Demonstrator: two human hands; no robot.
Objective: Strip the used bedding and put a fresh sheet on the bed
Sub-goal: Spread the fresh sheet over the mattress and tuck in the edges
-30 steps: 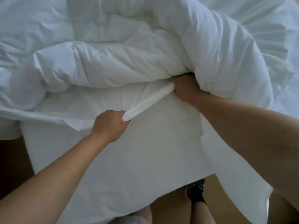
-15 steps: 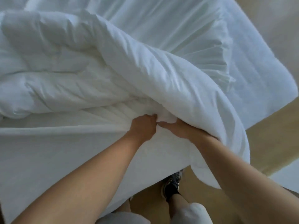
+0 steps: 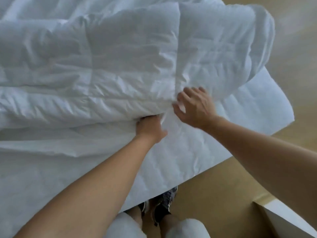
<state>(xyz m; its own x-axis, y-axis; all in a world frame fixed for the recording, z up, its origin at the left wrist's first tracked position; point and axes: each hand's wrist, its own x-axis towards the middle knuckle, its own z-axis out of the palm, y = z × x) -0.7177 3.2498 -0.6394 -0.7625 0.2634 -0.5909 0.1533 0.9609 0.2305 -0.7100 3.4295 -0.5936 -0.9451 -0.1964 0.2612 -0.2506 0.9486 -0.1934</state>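
Duvet (image 3: 120,66) is bunched in a thick roll across the bed (image 3: 231,134). Its long axis runs left-right in front of me, its bulk lies away from me, and its near edge faces my body. The left grip (image 3: 149,127) is on that near edge, closed on a pinch of the duvet with the fingertips buried in the fold (the fabric puckers converge right there, so it reads as a real hold). The right grip (image 3: 195,107) is just beside it, to the right and a bit further in, with fingers spread, holding nothing and resting over the same fold. Both grips sit at roughly the roll's right third. Most of the mass is off to my left, and the right end bulges over the bed's far corner. The bare quilted mattress top shows between the roll and me. My guess is the next move is a pull toward me, square to the long axis. The left grip is nearer and already engaged, so the right needs to close on the edge first. Risk: an off-centre pull swings the roll instead of sliding it.
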